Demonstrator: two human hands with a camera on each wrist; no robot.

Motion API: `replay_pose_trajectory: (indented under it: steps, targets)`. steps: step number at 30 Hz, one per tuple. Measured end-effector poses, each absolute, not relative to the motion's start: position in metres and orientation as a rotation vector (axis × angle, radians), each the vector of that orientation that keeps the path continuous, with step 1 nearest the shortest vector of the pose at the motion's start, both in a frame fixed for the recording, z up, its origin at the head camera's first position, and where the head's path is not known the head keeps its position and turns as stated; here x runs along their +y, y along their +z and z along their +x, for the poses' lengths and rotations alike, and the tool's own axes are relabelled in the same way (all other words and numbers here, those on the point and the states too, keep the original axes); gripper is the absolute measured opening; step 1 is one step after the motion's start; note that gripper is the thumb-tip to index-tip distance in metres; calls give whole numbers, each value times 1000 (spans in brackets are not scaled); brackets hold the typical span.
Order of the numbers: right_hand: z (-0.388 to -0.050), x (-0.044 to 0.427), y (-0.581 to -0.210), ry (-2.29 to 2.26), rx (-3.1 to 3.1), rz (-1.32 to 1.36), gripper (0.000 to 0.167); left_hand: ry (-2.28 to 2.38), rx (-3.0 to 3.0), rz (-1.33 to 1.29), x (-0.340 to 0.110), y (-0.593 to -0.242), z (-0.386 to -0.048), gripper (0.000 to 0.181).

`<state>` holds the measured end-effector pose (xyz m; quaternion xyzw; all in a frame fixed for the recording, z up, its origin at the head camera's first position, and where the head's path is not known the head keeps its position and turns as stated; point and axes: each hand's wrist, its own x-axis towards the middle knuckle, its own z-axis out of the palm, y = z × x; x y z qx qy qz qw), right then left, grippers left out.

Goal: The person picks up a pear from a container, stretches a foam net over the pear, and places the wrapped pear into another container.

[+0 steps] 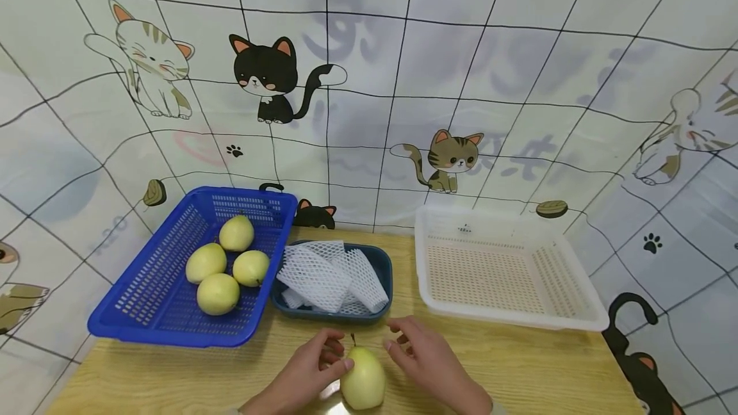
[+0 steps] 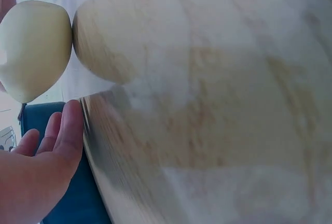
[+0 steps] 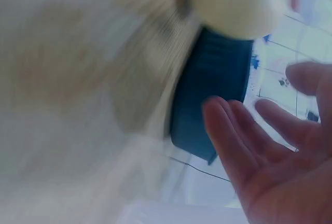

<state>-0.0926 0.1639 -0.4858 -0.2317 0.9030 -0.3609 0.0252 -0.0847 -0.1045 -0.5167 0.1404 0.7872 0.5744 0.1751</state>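
A yellow-green pear [image 1: 363,382] stands on the wooden table near its front edge, stem upward. My left hand [image 1: 314,364] is at its left side, the thumb touching the skin near the top. In the left wrist view the other fingers [image 2: 72,123] of that hand are extended, apart from the pear [image 2: 36,47]. To the right of the fruit is my right hand [image 1: 426,358], holding nothing, its fingers loosely bent. The right wrist view shows these fingers [image 3: 223,130] spread, clear of the pear [image 3: 238,3].
Behind the hands sits a dark teal tray [image 1: 389,280] with several white foam net sleeves [image 1: 319,274]. A blue basket [image 1: 155,332] at the left holds several pears [image 1: 218,294]. On the right is a white basket [image 1: 507,319]. A cat-print sheet [image 1: 369,114] rises behind the table [image 1: 553,370].
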Motion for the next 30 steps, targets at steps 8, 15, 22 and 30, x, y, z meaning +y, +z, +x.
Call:
replay_pose_trajectory:
  steps: [8,15,22,30]
  targets:
    - [-112,145,-495,-635,3374,-1143,31,1560,2615,510,-119,-511,-89,21]
    - [-129,133,-498,-300,3486,-1262,25,1387,3259,989,-123,-503,-100,13]
    - [-144,128,-504,-319,3475,-1225,15,1081,3448,974,-122,-503,-118,30]
    - [-161,126,-509,-441,3502,-1166,10,1062,3443,848,-123,-509,-139,34]
